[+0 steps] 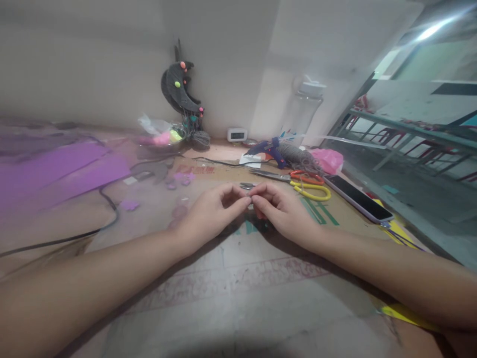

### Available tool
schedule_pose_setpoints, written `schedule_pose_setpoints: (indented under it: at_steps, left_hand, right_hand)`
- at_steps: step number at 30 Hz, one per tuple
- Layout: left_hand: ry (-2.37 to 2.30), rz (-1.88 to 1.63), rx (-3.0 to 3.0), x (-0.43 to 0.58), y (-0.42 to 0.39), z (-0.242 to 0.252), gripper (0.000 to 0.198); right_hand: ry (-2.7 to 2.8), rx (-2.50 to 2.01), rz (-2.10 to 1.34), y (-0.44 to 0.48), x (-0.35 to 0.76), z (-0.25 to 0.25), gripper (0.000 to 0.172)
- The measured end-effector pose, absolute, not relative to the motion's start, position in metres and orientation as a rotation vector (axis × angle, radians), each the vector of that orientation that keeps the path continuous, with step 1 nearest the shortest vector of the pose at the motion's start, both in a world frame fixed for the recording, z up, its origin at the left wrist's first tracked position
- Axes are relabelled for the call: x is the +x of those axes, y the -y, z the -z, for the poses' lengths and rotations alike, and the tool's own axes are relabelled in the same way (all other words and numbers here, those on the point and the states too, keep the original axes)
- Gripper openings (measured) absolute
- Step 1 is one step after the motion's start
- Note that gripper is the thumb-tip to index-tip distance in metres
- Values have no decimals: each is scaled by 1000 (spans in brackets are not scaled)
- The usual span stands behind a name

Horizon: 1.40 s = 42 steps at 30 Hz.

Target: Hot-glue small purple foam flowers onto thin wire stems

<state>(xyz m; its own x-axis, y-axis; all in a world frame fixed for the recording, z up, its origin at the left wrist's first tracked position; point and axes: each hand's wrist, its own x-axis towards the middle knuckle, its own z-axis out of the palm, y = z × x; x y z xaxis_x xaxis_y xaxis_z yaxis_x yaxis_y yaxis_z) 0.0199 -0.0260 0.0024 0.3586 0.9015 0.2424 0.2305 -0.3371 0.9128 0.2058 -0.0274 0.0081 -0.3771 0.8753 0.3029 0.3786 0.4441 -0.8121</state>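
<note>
My left hand (pixel 216 209) and my right hand (pixel 279 209) meet over the cardboard work surface (pixel 231 293), thumbs and forefingers pinched together at the tips. A tiny dark thing seems to sit between the fingertips, too small and blurred to name. Just beyond the fingers lies a small metal tool tip (pixel 246 186), partly hidden by my hands. Behind my right hand is a pair of scissors (pixel 311 190) with yellow and orange handles, blades pointing left.
A blue glue gun (pixel 274 149), grey yarn (pixel 294 155) and a pink bag (pixel 328 160) lie at back right, near a phone (pixel 357 199). Purple sheets (pixel 74 169) and a black cable (pixel 108 199) are left. A grey crescent decoration (pixel 181 92), small clock (pixel 237 134) and clear bottle (pixel 303 112) stand by the wall.
</note>
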Motion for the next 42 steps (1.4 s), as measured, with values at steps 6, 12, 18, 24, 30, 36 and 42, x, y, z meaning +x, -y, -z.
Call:
schedule_pose_setpoints:
  at_steps: [6,12,18,24,30,36,42]
  left_hand:
    - [-1007,-999,1767,20,27,-5,20]
    - [-973,-986,1724,20,25,-3,20]
    - [-891,-977,1681,20,22,3,18]
    - [-948,-957,1717,20,22,4,21]
    - [-1014,-961,1754,19,22,3,23]
    - [-1000,-954,1683,20,22,1,21]
    - [-955,-1001,1622,21,18,1,22]
  right_hand:
    - [1970,-1057,-812,27,208,-9,20]
    - [1915,-1069,-853,25,206,-8,15]
    - [1855,-1098,-906,24,205,-10,16]
    - [1893,-1119,-831,24,204,-9,15]
    - [1966,-1122,-758,27,205,-12,15]
    - [1981,-1085,-784,24,208,-11,26]
    - [1891,-1076,-983,18,207,-7,20]
